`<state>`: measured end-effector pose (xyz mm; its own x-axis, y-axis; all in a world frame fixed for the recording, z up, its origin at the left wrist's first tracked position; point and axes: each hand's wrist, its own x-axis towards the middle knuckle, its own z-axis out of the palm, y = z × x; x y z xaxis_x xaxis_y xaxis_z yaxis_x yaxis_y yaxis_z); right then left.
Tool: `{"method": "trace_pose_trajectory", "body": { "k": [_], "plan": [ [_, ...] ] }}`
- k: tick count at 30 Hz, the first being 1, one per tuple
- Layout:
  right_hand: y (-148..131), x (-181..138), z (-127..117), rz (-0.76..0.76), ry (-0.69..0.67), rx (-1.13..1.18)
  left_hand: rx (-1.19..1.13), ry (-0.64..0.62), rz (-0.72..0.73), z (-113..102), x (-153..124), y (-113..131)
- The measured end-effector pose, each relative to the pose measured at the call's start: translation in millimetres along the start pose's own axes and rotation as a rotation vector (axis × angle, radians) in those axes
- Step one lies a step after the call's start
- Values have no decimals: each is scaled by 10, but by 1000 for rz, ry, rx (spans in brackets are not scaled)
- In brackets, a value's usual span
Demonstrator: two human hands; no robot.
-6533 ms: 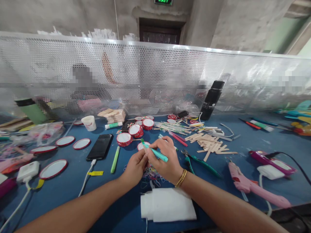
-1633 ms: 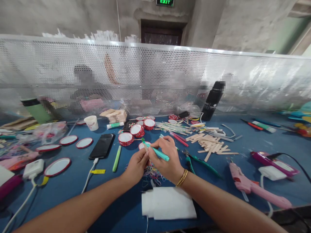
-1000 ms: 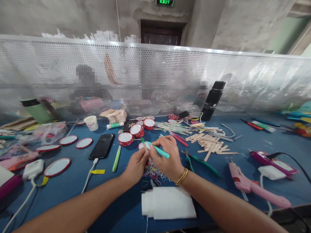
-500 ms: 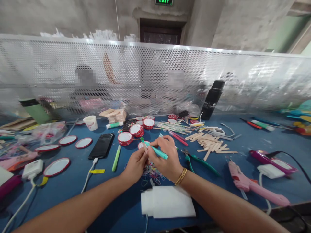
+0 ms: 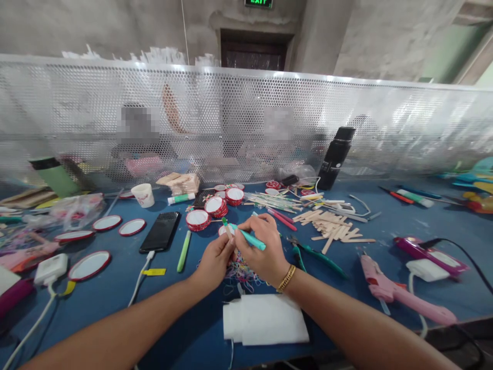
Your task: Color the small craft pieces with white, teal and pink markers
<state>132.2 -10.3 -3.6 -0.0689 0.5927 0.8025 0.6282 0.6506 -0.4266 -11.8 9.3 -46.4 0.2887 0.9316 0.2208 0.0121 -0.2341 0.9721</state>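
Note:
Both my hands meet at the middle of the blue table [image 5: 115, 293]. My right hand [image 5: 262, 252] grips a teal pen-like tool [image 5: 250, 239], its green tip pointing up and left. My left hand [image 5: 215, 259] pinches a thin wooden stick [image 5: 228, 231] that rises between the fingers, touching the tool's tip. Under both hands lies a tangle of coloured rubber bands [image 5: 242, 272]. A round red-rimmed mirror [image 5: 224, 229] lies just behind the fingers.
A folded white cloth [image 5: 265, 324] lies near me. A black phone [image 5: 159, 231] on a cable, a green marker [image 5: 184, 251] and red-rimmed mirrors [image 5: 89, 265] sit left. Green pliers [image 5: 316, 257], wooden sticks [image 5: 331, 228], a pink glue gun [image 5: 396, 295] and a black bottle [image 5: 335, 158] sit right. People sit behind a perforated screen [image 5: 246, 123].
Hardly anything differs: both hands stay together over the rubber bands, with the tool and stick shifting only slightly. The camera view drifts a little.

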Motion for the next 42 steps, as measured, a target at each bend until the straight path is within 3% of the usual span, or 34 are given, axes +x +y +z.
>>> {"method": "trace_pose_trajectory", "body": {
  "k": [42],
  "plan": [
    [12, 7, 6, -15, 33, 36, 64, 3, 18, -3, -7, 16]
  ]
}}
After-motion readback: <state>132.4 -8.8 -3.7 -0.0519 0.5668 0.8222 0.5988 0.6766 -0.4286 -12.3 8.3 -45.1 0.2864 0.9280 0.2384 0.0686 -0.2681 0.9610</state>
